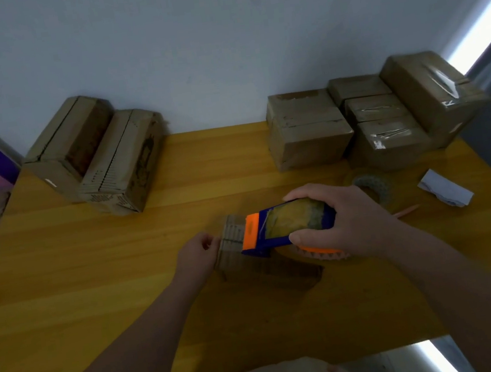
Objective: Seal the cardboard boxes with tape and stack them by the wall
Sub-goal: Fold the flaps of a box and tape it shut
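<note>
Right hand grips tape dispenser over box (mid-table).

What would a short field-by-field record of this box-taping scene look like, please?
Surface: yellow wooden table
Left hand: grips the end of a small brown cardboard box
Right hand: holds a blue-and-orange tape dispenser on top of that box
Far right: tape-wrapped cardboard boxes stacked by the wall
Far left: plain cardboard boxes by the wall
Also on table: grey tape roll, white paper scrap
</note>
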### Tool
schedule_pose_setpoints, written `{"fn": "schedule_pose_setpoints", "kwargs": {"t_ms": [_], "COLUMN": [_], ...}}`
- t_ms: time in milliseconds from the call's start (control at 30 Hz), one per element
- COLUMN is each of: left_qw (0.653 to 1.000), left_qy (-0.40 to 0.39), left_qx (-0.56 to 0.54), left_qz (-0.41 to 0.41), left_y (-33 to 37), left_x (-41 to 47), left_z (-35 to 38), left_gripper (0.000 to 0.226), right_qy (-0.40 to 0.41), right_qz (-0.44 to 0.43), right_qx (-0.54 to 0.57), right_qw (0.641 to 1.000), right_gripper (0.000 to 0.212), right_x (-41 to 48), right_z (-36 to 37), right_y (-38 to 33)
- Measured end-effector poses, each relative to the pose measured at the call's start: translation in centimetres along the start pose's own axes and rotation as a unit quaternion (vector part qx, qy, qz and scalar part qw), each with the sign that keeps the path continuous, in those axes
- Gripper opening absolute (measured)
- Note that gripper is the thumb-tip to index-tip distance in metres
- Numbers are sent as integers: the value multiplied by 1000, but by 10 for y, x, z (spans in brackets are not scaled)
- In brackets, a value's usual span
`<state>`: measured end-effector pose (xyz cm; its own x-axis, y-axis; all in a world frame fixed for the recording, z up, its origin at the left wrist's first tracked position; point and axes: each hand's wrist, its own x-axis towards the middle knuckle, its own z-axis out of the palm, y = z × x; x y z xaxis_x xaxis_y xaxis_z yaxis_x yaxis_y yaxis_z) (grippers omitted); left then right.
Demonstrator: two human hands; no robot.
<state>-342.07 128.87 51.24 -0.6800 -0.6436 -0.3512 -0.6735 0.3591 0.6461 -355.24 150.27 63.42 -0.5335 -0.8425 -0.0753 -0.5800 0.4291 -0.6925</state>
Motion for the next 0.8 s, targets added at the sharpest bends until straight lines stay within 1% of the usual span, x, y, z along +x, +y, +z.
{"fn": "schedule_pose_setpoints", "kwargs": {"t_ms": [67,100,133,167,200,233,267,300,367,433,500,533,567,600,667,700,733,800], "left_qw": [999,999,1000,998,987,966,943,936,944,953,967,965,953,934,901,895,895,899], "left_qy": [-38,-33,-5,25,33,4,-47,-102,-198,-240,-220,-197,-176,-167,-167,-167,-167,-162], "left_qx": [19,22,3,-57,-155,-258,-329,-336,-264,-177,-41,42,108,155,182,177,171,177], "left_qz": [-17,-17,-11,-10,-13,-19,-20,-11,22,51,120,170,224,274,356,374,376,366], "left_y": [-5,-5,-3,2,9,16,20,22,19,14,12,13,15,19,24,24,23,22], "left_x": [2,2,-1,-5,-11,-18,-23,-28,-34,-28,-14,-7,-1,4,11,14,16,18], "left_z": [-3,-5,-7,-10,-12,-15,-16,-15,-15,-17,-19,-21,-22,-23,-22,-21,-20,-20], "left_gripper": [23,21,21,23,29,38,48,56,76,100,123,131,135,135,124,115,109,105], "right_qy": [7,10,11,12,14,17,21,26,35,41,44,46,48,48,49,47,44,32], "right_qz": [-3,-5,-7,-8,-8,-8,-9,-7,-2,2,2,2,3,4,5,7,9,14], "right_qx": [4,10,14,19,22,26,33,43,61,76,86,86,86,89,98,101,104,112], "right_qw": [1000,1000,1000,1000,1000,999,999,999,997,996,995,995,995,995,994,994,994,993], "right_gripper": [62,62,62,62,62,62,62,63,63,62,61,62,64,65,65,64,61,52], "right_x": [-1,-2,-3,-4,-4,-5,-5,-6,-7,-10,-12,-12,-11,-11,-11,-11,-11,-10], "right_z": [0,0,0,0,0,0,0,0,-1,-1,0,0,0,0,-1,-1,-1,-2], "right_y": [0,1,1,1,1,2,3,4,6,7,7,7,7,7,6,6,5,5]}}
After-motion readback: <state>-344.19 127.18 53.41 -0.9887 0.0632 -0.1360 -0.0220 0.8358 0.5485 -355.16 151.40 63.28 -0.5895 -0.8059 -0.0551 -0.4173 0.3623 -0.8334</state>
